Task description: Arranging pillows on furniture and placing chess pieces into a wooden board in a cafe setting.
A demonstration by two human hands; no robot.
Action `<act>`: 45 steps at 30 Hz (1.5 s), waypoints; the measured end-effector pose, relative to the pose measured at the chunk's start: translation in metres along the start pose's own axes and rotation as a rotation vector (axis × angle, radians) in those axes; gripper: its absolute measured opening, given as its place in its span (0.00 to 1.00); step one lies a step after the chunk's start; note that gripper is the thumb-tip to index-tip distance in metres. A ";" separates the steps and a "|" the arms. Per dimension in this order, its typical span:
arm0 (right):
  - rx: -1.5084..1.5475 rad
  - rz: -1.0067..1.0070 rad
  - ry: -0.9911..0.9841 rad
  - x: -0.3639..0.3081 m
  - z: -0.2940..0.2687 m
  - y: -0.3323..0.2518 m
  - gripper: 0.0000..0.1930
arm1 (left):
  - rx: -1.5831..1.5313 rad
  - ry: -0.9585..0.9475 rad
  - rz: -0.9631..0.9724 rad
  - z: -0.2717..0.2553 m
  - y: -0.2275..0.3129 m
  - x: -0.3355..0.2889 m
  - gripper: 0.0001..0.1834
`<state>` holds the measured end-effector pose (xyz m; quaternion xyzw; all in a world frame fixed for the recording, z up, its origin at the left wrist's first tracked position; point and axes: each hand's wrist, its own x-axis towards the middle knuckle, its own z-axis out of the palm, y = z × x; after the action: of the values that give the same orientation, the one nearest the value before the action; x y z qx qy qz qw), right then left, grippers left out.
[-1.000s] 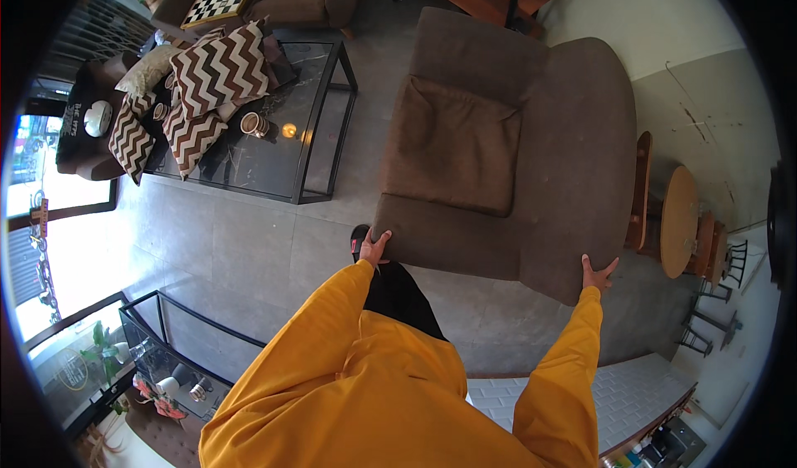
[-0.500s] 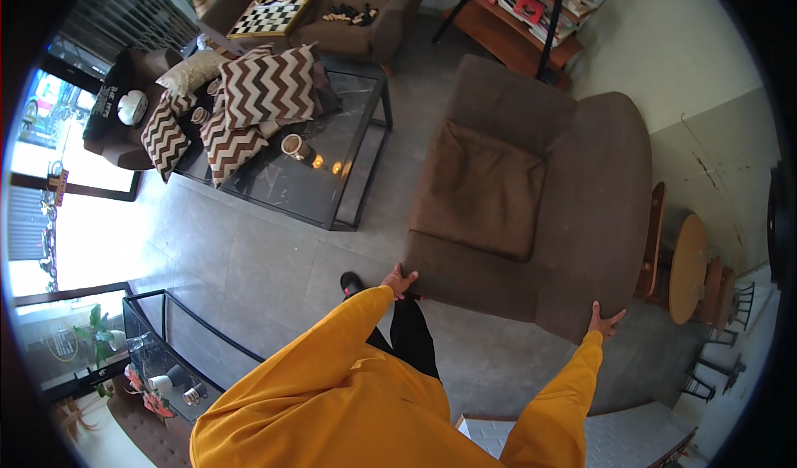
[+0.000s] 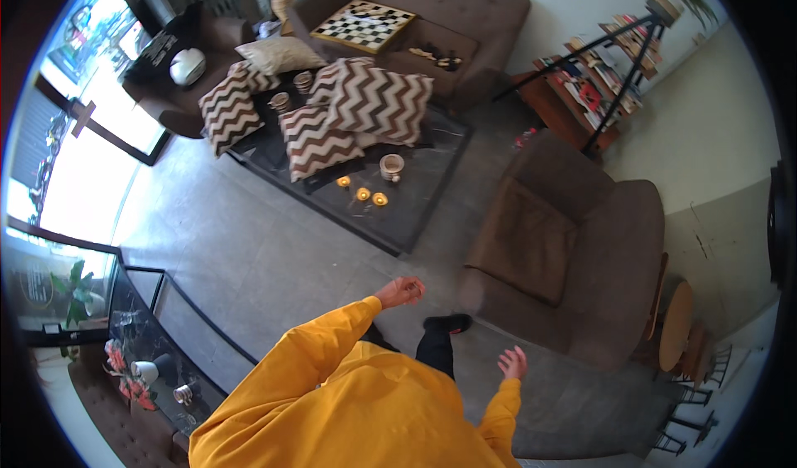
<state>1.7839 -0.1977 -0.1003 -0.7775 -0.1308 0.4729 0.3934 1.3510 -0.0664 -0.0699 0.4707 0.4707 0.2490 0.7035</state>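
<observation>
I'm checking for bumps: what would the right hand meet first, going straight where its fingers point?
The right hand would probably meet the brown armchair's near arm first; depth is unclear, so it might pass over it.

You see small white lettering on the black cloth [image 3: 170,41] draped over the brown upholstered armchair [image 3: 173,118], upper left; any print on the multicoloured paper books [image 3: 588,95] along the reddish-brown wooden shelf [image 3: 554,107] is too small for you to read.
</observation>
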 end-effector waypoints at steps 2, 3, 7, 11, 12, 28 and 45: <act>0.001 -0.026 -0.153 -0.044 0.086 0.002 0.18 | -0.052 0.101 -0.001 -0.047 0.007 -0.052 0.11; -0.023 -0.030 -0.247 -0.063 0.126 -0.003 0.17 | -0.064 0.147 0.042 -0.069 0.011 -0.077 0.11; -0.119 -0.218 -0.555 -0.115 0.261 -0.049 0.15 | -0.190 0.348 0.070 -0.146 0.021 -0.180 0.12; -0.179 -0.376 -0.697 -0.156 0.363 -0.106 0.15 | -0.328 0.574 0.136 -0.206 0.027 -0.254 0.13; -0.207 -0.417 -0.722 -0.166 0.384 -0.118 0.15 | -0.334 0.636 0.136 -0.218 0.028 -0.267 0.14; -0.313 -0.349 -1.072 -0.329 0.794 -0.135 0.13 | -0.459 0.916 0.235 -0.516 0.052 -0.357 0.15; -0.304 -0.441 -0.940 -0.504 1.153 -0.127 0.13 | -0.481 0.861 0.252 -0.933 0.026 -0.476 0.16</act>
<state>0.5774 0.1588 0.0312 -0.4845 -0.5196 0.6518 0.2655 0.3102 -0.0339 0.0509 0.2032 0.5868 0.6048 0.4986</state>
